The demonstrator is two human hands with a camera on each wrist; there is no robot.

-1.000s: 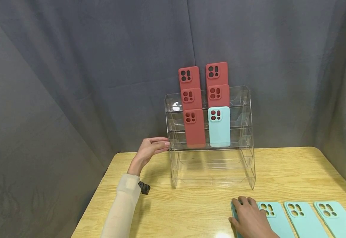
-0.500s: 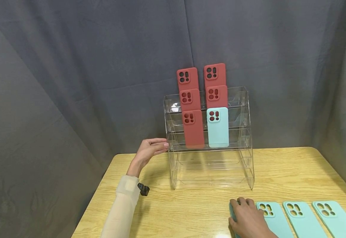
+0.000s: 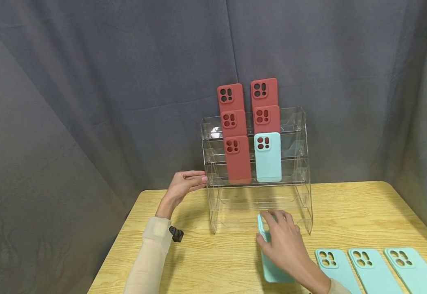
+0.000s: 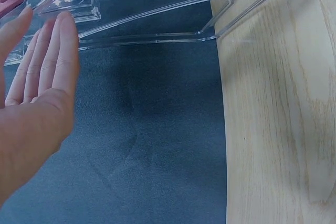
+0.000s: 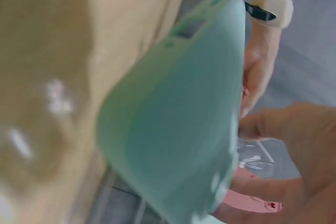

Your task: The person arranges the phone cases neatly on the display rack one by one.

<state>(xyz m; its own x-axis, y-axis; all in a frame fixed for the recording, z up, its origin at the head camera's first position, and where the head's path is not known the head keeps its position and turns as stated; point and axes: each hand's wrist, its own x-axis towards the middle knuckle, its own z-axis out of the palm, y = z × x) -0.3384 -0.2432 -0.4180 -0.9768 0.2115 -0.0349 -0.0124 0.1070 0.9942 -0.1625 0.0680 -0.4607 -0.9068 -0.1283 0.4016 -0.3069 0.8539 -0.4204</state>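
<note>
My right hand [image 3: 285, 241] holds a mint-green phone case [image 3: 273, 271] by its long edges, thumb on one side and fingers on the other. In the right wrist view the case [image 5: 173, 108] is tilted, its cutout end up. The straight fingers of my left hand [image 3: 179, 188] rest at the left side of a clear acrylic tiered rack [image 3: 213, 206]. The left wrist view has that palm [image 4: 39, 114] facing up beside the rack's edge. Red phone cases [image 3: 238, 165] stand in two columns on the upper tiers. One mint-green case [image 3: 268, 163] stands in front of the right column.
Three more mint-green cases [image 3: 340, 269] lie in a row on the wooden table [image 3: 221, 269] at the front right. A grey curtain [image 3: 162, 81] hangs behind the rack. A small black camera [image 3: 176, 234] sits on the left wrist.
My right hand has picked up the leftmost mint-green case from the table row and carried it left and forward, toward the rack's front. The left hand stays at the rack's side.
</note>
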